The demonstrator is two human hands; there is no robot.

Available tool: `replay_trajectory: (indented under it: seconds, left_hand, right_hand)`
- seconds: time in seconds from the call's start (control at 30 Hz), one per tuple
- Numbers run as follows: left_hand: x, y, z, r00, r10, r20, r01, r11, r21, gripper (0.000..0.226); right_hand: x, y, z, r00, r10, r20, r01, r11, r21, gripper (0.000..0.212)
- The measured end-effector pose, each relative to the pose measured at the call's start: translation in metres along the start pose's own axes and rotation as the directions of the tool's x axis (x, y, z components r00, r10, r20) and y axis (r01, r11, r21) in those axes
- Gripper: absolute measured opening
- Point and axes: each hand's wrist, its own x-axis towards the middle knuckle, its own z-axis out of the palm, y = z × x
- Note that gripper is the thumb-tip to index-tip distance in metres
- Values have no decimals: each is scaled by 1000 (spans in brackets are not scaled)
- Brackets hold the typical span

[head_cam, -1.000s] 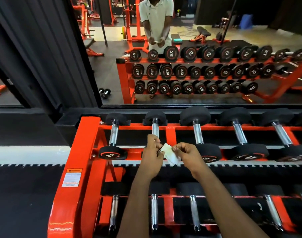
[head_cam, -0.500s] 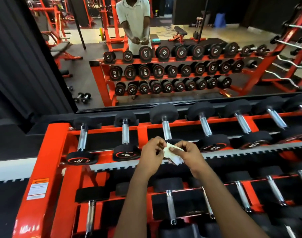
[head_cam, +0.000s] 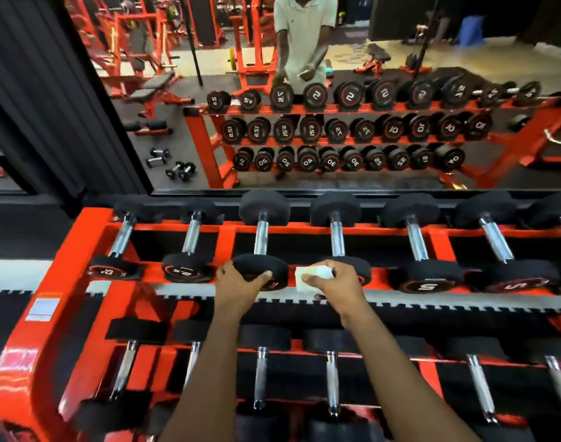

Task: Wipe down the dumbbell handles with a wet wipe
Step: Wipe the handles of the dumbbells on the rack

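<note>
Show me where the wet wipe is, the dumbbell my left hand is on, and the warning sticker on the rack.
wet wipe point(head_cam: 311, 277), head view, middle of the white folded face
dumbbell point(head_cam: 261, 239), head view, chrome handle
warning sticker point(head_cam: 42, 309), head view, sticker's centre

A gym: orange dumbbell rack, wall mirror, reflected weight benches.

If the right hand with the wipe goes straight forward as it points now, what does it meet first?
Probably the near head of the dumbbell just ahead of the right hand holding the wet wipe; depth is unclear.
</note>
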Motion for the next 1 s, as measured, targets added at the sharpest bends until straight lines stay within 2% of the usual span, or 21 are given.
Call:
replay_trajectory:
  seconds: [0.13, 0.3, 0.4, 0.5, 0.57, 0.6, 0.67, 0.87, 1.0]
  left_hand:
    - [9, 11, -1, 996, -81, 35, 79, 996, 51, 117]
    - [36, 18, -3, 971, -190, 148, 189, 982, 23, 127]
    - [41, 15, -1, 973, -184, 141, 183, 983, 17, 126]
    - [44, 6, 5, 986, -137, 99, 142, 989, -48, 117]
    - [46, 1, 8, 989, -114, 95, 122, 989, -83, 123]
    - [47, -2, 10, 990, -113, 85, 121, 987, -106, 127]
    - [49, -5, 11, 991, -107, 75, 116, 984, -132, 132]
    - [48, -6, 15, 991, -108, 84, 118, 985, -126, 149]
    - [47, -6, 13, 989, -114, 96, 126, 983, -131, 146]
  right_hand:
    - [29, -1, 11, 1000, -8, -30, 6, 998, -57, 8]
    - [78, -7, 48, 991, -14, -137, -14, 979, -201, 12]
    - [101, -12, 71, 972, -7, -236, -74, 939, -336, 23]
    - [127, -10, 91, 955, 60, -291, -180, 895, -407, 19]
    - [139, -6, 104, 980, 134, -145, -190, 842, -504, 12]
    - [143, -2, 111, 983, 176, -55, -178, 826, -535, 16]
    - [143, -2, 118, 971, 235, 33, -182, 827, -531, 21]
    - [138, 4, 101, 973, 229, 19, -187, 838, -513, 23]
    - [136, -1, 107, 923, 360, 137, -272, 861, -429, 20]
